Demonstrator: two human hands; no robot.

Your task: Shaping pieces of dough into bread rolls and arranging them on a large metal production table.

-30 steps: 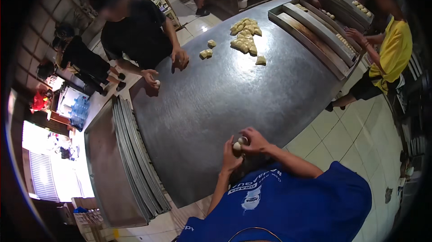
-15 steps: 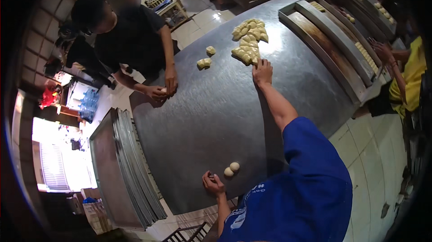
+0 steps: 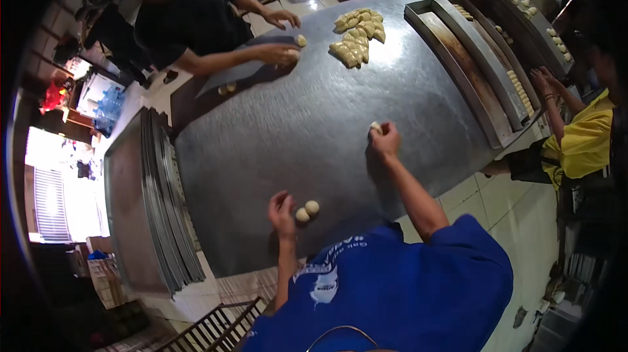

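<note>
My left hand point(image 3: 282, 214) hovers with loosely bent fingers apart, just left of two round dough balls point(image 3: 307, 211) near the near edge of the metal table point(image 3: 281, 142). My right hand point(image 3: 386, 139), farther up and to the right, pinches a pale piece of dough point(image 3: 375, 127). Beyond it lies a pile of glossy cut dough pieces point(image 3: 356, 36). At the far left side a co-worker's hands point(image 3: 282, 52) are over the table by small dough pieces point(image 3: 229, 88).
Long metal trays point(image 3: 454, 70) with rows of dough rolls run along the right side, by a person in yellow point(image 3: 579, 142). A stack of sheet pans point(image 3: 131, 208) stands at the left. Another tray point(image 3: 530, 21) holds dough at the back right. A slatted wooden rack point(image 3: 216, 326) is below.
My right hand has drawn back from the dough pile with a piece. Two balls, earlier in my hands, now rest on the table. The co-worker's hands moved toward the back.
</note>
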